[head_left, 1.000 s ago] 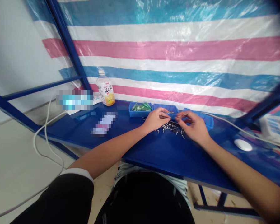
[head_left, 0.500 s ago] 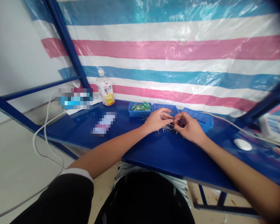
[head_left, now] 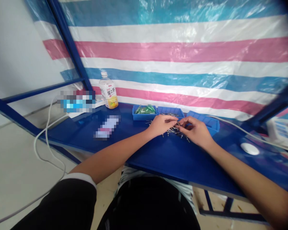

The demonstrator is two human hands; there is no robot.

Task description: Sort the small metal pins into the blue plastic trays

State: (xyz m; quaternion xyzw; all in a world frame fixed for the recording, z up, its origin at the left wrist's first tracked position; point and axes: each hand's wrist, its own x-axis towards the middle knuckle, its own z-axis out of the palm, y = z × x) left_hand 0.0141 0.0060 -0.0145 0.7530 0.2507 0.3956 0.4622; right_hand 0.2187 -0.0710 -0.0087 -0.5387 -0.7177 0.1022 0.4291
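My left hand (head_left: 159, 124) and my right hand (head_left: 195, 129) meet over a loose pile of thin metal pins with small heads (head_left: 171, 130) on the blue table. The thumb and fingers of my left hand are pinched together, pointing right. My right hand pinches from the other side, its fingertips close to the left ones. A thin metal pin seems to lie between the fingertips, too small to make out clearly. Behind my hands, a middle blue bin (head_left: 175, 110) holds more such pins. My fingers and palms hide part of the pile.
A blue bin (head_left: 133, 112) with green packets stands at the left, another blue bin (head_left: 214, 125) at the right. Farther left are a drink bottle (head_left: 109, 92) and a blurred-out flat item (head_left: 107, 126). A white round object (head_left: 249, 148) and a cable (head_left: 240, 130) lie right.
Both hands have come down slightly toward the pile, and the fingers of my left hand have closed more. More pins now show in the middle bin and beneath my right hand.
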